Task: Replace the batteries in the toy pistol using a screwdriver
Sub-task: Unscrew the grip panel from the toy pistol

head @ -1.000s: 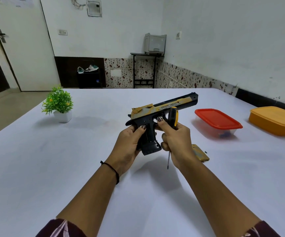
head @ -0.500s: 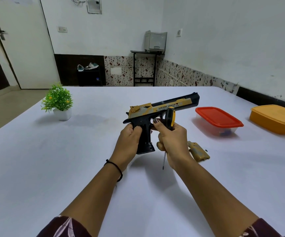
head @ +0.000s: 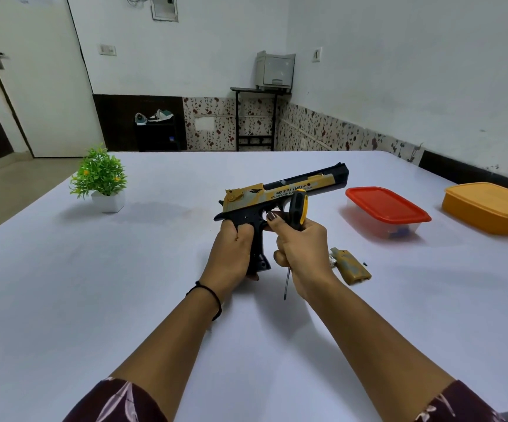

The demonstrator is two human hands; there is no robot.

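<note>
The left hand point(head: 234, 251) is gripping the toy pistol point(head: 280, 193) by its black grip, fingers curled around it, holding it above the white table point(head: 124, 284) with the barrel pointing right. The right hand point(head: 301, 251) is clamping its fingers around the screwdriver point(head: 298, 208), handle up and shaft pointing down, while 1 fingertip is touching the trigger guard. The gold grip cover point(head: 351, 266) is lying on the table just beside the right wrist, 1 tiny screw point(head: 365, 264) near it. The compartment is probably open, mid-swap, though I cannot tell whether fresh cells are seated. Next, the cover needs aligning, then the screw driving in.
</note>
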